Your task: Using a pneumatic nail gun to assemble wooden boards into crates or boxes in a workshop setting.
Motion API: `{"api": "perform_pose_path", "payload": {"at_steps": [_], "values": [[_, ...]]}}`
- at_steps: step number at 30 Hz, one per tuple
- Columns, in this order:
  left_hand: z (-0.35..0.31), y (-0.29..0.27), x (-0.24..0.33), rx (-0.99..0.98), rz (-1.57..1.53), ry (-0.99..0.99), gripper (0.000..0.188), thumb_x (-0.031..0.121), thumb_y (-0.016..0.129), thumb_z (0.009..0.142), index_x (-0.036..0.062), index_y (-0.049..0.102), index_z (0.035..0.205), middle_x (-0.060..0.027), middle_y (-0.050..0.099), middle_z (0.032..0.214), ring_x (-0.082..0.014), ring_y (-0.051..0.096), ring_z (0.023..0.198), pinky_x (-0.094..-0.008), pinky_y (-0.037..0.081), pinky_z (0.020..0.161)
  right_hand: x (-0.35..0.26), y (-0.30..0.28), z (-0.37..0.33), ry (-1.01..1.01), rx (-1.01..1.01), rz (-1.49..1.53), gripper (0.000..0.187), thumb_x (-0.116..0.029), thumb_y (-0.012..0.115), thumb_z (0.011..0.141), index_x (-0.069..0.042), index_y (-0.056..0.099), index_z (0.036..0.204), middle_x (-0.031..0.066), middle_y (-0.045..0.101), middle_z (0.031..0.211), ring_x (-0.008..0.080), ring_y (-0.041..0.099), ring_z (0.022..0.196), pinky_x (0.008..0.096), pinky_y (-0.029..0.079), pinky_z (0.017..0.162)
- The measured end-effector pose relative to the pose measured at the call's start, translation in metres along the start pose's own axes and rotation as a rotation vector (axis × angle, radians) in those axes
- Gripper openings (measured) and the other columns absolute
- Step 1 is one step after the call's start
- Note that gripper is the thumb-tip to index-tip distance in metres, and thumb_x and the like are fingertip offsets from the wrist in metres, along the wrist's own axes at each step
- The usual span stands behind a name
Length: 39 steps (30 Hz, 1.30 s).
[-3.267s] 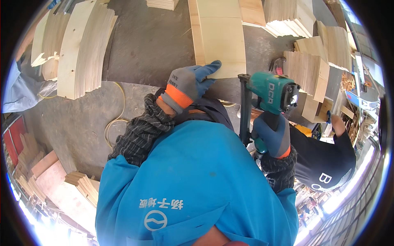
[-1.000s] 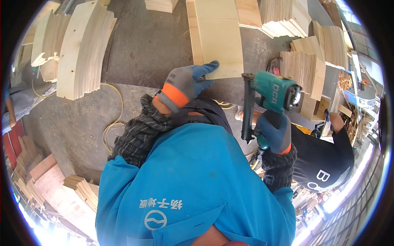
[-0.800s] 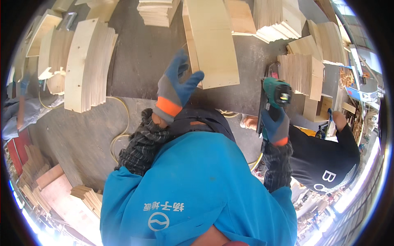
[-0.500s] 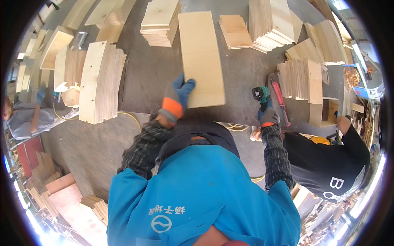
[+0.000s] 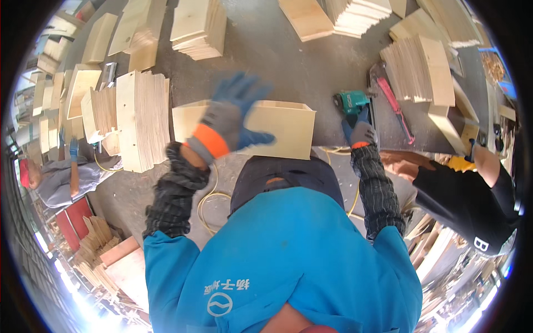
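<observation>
My left hand, in a grey and blue glove with an orange cuff, is blurred, its fingers spread. It passes in front of a pale plywood piece that stands on its long edge, crosswise at the near edge of the table; whether the two touch I cannot tell. A thin top edge behind its front face makes it look like a narrow box. To its right, my gloved right hand is closed round the handle of a green nail gun. A red-handled tool, perhaps a hammer, lies beyond the gun.
Stacks of plywood boards stand at left, at back left and at right. One board lies at the back. Yellow hose loops below the dark table. Co-workers are at right and far left.
My left hand has let go of the board it held flat and lengthwise. A plywood piece now stands crosswise at the near edge. My right hand still holds the nail gun.
</observation>
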<state>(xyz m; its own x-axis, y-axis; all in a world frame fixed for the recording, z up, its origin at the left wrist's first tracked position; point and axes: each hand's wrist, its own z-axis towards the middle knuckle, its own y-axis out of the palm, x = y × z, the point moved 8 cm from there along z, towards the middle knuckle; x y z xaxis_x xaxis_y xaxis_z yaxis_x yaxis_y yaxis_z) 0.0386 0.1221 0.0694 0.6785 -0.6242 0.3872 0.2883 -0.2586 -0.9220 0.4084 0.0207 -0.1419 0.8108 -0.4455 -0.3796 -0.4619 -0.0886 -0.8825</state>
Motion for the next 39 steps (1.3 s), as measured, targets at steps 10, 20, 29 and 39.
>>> {"api": "perform_pose_path", "payload": {"at_steps": [10,20,29,39], "values": [[0.031,0.053,0.051,-0.003,-0.107,0.041,0.066,0.052,0.089,0.081,0.0150,0.076,0.134,-0.0083,0.074,0.124,-0.0336,0.066,0.120,-0.0568,0.042,0.117,-0.126,-0.061,-0.065,-0.336,-0.174,0.890,0.049,-0.019,0.073,0.104,-0.005,0.065,0.150,0.0115,0.076,0.128,0.0164,0.070,0.111,0.0314,0.056,0.095],[0.097,0.064,0.116,-0.278,-0.020,0.488,0.050,0.046,0.088,0.080,0.0205,0.079,0.122,-0.0071,0.071,0.126,-0.0313,0.061,0.129,-0.0575,0.039,0.121,-0.098,-0.037,-0.101,-0.182,-0.263,0.997,0.037,-0.028,0.063,0.113,0.005,0.071,0.128,0.0109,0.075,0.110,0.0156,0.070,0.100,0.0331,0.058,0.087],[0.010,-0.013,0.006,0.445,-0.124,-0.109,0.070,0.033,0.092,0.084,0.0137,0.068,0.147,-0.0163,0.064,0.147,-0.0346,0.063,0.132,-0.0536,0.049,0.116,-0.187,-0.013,-0.027,-0.017,-0.142,1.280,0.044,-0.036,0.066,0.112,0.005,0.072,0.128,0.0073,0.075,0.104,0.0121,0.070,0.090,0.0304,0.061,0.080],[-0.008,0.045,-0.054,0.541,-0.549,-0.335,0.052,0.015,0.087,0.093,0.0069,0.072,0.141,-0.0143,0.079,0.124,-0.0238,0.076,0.101,-0.0345,0.061,0.092,-0.213,-0.052,0.002,-0.265,-0.026,1.009,0.047,-0.026,0.073,0.108,0.000,0.065,0.147,0.0135,0.079,0.116,0.0165,0.076,0.097,0.0342,0.063,0.086]]}}
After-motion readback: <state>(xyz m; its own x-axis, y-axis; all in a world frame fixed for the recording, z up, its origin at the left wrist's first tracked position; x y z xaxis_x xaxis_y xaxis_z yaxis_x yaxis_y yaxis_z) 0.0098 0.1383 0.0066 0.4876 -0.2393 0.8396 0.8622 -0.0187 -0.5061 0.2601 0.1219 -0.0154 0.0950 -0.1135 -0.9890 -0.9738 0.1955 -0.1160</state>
